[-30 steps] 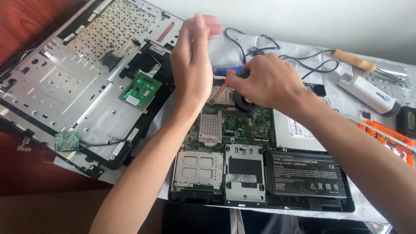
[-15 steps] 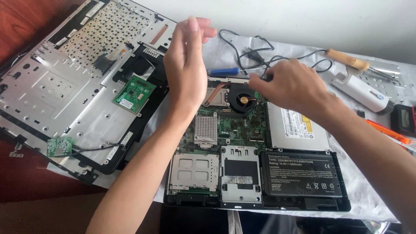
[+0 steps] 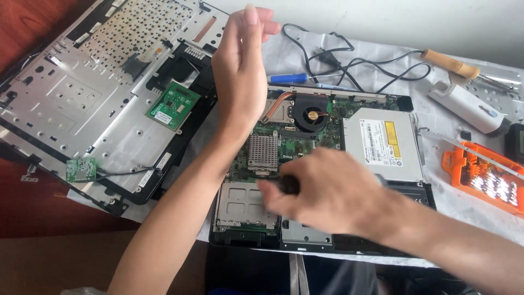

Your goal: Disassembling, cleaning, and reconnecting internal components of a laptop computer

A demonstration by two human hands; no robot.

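Opened laptop base (image 3: 327,136) at frame centre, fan (image 3: 311,116) exposed; right hand (image 3: 327,194) low centre, fingers clamped on dark tool handle (image 3: 288,184) over board; left hand (image 3: 243,65) raised upper centre, fingers loosely together, holding nothing; keyboard panel (image 3: 82,98) upper left.

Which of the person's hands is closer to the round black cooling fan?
The left hand is nearer, raised just left of the fan. The right hand is lower on the board, gripping a dark tool handle.
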